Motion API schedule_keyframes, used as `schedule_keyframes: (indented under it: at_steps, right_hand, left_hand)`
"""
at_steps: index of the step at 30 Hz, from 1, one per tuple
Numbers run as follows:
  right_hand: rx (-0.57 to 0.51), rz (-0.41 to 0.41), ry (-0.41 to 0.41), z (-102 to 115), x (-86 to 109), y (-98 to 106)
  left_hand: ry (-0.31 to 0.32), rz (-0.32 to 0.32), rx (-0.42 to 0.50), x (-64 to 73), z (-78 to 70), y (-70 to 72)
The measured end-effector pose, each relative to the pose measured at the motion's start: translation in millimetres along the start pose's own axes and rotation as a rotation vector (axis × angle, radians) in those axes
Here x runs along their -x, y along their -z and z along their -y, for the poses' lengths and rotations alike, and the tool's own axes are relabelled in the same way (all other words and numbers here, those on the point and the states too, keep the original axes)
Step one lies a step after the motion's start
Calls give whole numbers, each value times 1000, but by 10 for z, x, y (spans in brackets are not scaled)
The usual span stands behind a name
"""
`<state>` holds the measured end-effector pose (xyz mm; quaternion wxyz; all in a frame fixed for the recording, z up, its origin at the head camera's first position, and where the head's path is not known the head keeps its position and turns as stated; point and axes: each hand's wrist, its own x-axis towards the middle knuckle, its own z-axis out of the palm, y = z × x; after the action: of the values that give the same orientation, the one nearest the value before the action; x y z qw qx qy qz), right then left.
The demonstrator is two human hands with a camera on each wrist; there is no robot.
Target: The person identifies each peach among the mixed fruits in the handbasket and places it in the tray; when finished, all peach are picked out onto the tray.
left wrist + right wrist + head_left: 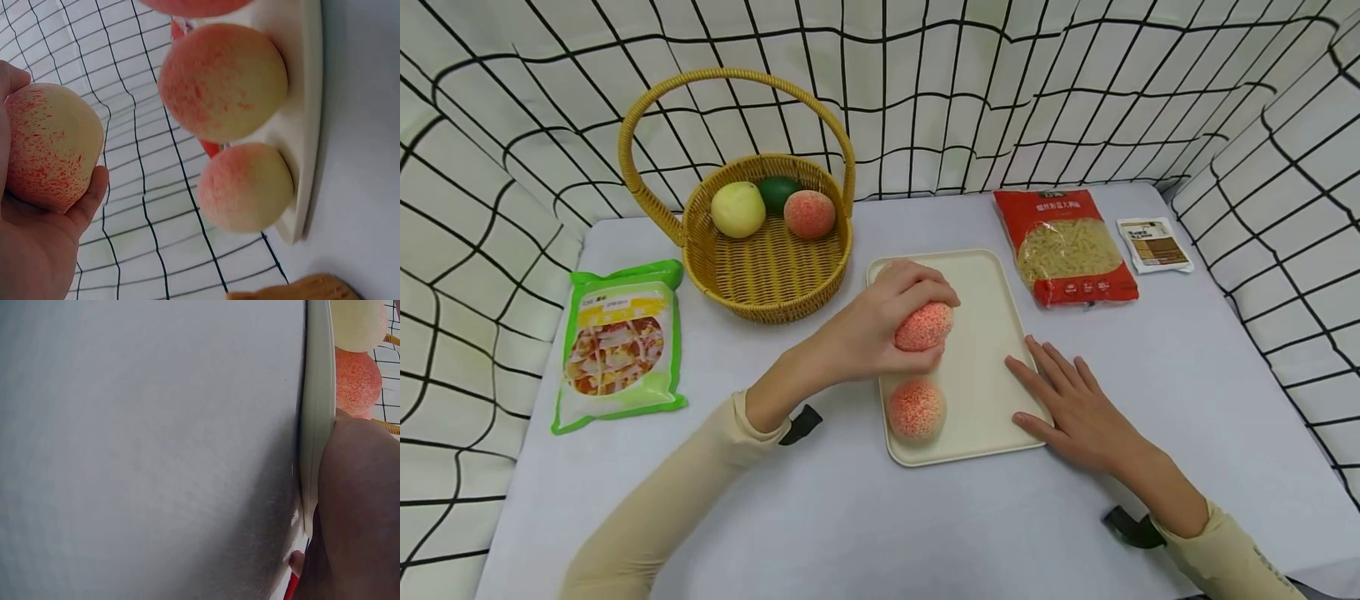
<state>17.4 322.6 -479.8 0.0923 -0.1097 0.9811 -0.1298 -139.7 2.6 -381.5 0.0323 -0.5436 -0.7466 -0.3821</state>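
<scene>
My left hand (pixel 891 321) grips a pink-speckled peach (pixel 925 326) over the left side of a cream tray (pixel 988 333). In the left wrist view the held peach (pixel 53 147) is yellow with red flecks, between thumb and fingers. On the tray, a peach (pixel 917 410) lies at the near left corner. The left wrist view shows two peaches whole on the tray, one larger (pixel 222 81) and one smaller (pixel 247 187), with part of another above; my hand hides some from the head view. My right hand (pixel 1071 408) rests with fingers spread at the tray's right edge.
A wicker basket (pixel 760 308) with a tall handle stands back left, holding a yellow-green fruit (pixel 738 209), a dark green one (pixel 778 193) and a peach (pixel 809 214). Beside it lies a green food bag (pixel 617 342). A red pasta bag (pixel 1067 246) and small packet (pixel 1154 245) lie right.
</scene>
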Motion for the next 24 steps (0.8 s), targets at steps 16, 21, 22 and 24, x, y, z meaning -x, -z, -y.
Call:
schedule_keyframes:
  at_steps: [16,21,22,24]
  right_hand:
    - [-19,0,10,-18,8,9]
    - [-21,4,12,-28,6,9]
    - [-19,6,11,-28,6,12]
    - [-17,6,9,-28,8,18]
  left_hand:
    - [-58,165,19,-124,-233,-393]
    - [-72,217,22,-139,-286,-513]
    - [-71,225,22,-140,-297,-531]
    - [-63,247,23,-143,-319,-565]
